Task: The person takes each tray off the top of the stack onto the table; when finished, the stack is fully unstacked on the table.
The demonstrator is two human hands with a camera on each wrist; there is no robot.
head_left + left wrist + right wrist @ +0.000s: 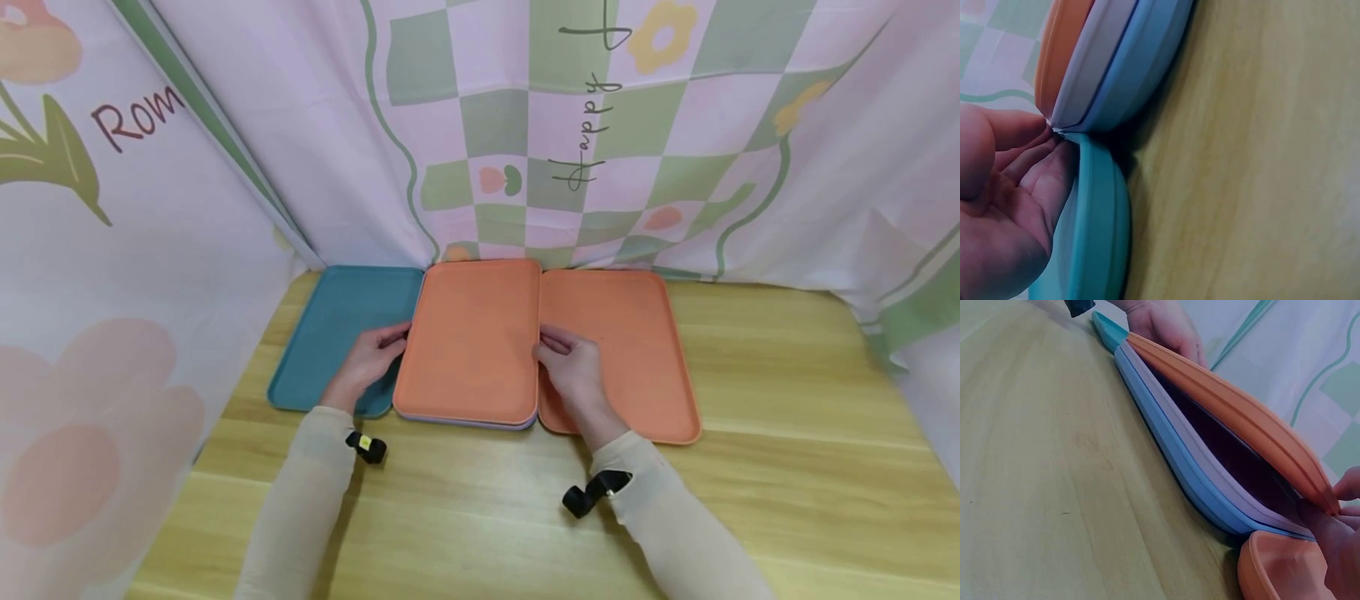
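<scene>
In the middle of the head view lies a stack of rectangular trays with an orange tray [471, 342] on top. Beneath it are a lavender tray [1094, 65] and a blue tray [1144, 62], seen from the side in the wrist views. My right hand [573, 367] pinches the orange tray's right edge and holds that side up, with a dark gap over the lavender tray. At the opposite edge, my left hand [369, 360] has its thumb and fingertips drawn together on the orange tray's rim, close above the teal tray's edge.
A teal tray [367, 296] lies left of the stack, under my left hand. Another orange tray [633, 358] lies on the right, under my right hand. All stand on a wooden table [465, 508] against a patterned curtain [495, 125].
</scene>
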